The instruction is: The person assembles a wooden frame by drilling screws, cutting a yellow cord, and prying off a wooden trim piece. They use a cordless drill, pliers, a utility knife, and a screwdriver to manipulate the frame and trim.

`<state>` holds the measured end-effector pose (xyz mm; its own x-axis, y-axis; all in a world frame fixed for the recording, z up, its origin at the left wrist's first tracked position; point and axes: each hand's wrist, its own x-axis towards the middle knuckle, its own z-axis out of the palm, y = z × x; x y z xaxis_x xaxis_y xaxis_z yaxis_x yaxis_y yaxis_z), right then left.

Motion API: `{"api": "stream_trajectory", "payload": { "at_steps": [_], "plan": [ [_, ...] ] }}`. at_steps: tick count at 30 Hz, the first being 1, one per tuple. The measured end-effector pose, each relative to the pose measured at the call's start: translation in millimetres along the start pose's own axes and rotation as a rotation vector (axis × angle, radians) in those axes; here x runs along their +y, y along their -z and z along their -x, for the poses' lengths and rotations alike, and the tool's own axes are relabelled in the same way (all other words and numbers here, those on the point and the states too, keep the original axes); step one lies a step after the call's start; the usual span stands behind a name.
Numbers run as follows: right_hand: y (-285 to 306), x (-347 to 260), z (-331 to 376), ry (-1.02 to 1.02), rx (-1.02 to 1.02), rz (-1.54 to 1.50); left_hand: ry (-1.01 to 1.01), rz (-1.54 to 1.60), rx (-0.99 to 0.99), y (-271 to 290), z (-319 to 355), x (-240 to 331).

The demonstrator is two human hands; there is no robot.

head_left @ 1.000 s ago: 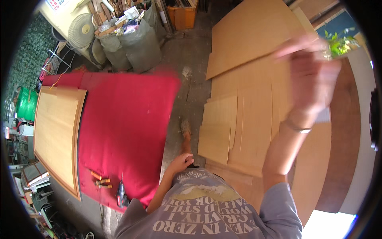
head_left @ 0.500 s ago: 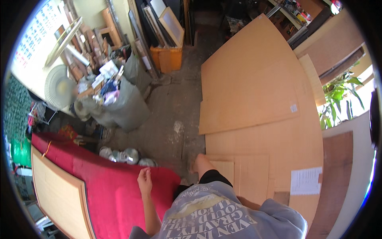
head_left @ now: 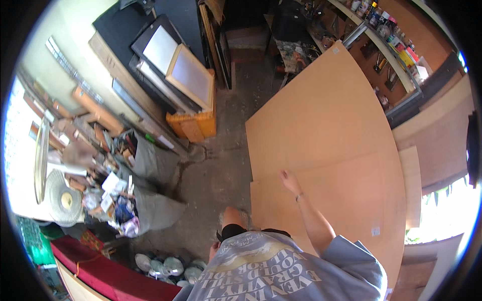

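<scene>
My right hand [head_left: 289, 178] reaches forward with a thin band on the wrist. It holds nothing and hovers over the edge where two large tan fibreboard sheets [head_left: 326, 115] overlap; whether it touches them I cannot tell. My left hand [head_left: 215, 249] hangs low by my hip, mostly hidden behind my grey printed shirt [head_left: 271, 273]. My bare knee [head_left: 233, 219] shows above the concrete floor [head_left: 221, 165].
An orange crate [head_left: 198, 125] and framed panels [head_left: 188, 75] stand at the back. Grey sacks [head_left: 153, 208], clutter and a round fan [head_left: 63, 198] fill the left. The red-covered table [head_left: 95, 273] is at lower left. Shelves with bottles [head_left: 386, 30] line the upper right.
The view has swung away from the red table toward the back of the workshop. My right hand came down from overhead to the boards. My left hand left the red cloth.
</scene>
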<state>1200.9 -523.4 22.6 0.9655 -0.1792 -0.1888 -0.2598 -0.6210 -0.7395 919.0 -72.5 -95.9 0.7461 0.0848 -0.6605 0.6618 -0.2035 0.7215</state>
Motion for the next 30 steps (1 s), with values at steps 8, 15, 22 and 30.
{"api": "stream_trajectory", "payload": {
  "at_steps": [8, 15, 22, 30],
  "plan": [
    [-25, -174, -255, 0.248, -0.216, -0.122, 0.188, 0.088, -0.021, 49, -192, 185],
    [-57, -8, -279, 0.422, -0.861, 0.692, 0.12, 0.173, -0.019, 95, -382, 400],
    [-45, 39, -288, -0.938, -0.275, -0.205, 0.04, 0.083, -0.142, 70, -574, 571],
    [-78, 65, -495, -0.521, -0.314, -0.448, -0.344, -0.987, -0.714, -34, -755, 681]
  ]
}}
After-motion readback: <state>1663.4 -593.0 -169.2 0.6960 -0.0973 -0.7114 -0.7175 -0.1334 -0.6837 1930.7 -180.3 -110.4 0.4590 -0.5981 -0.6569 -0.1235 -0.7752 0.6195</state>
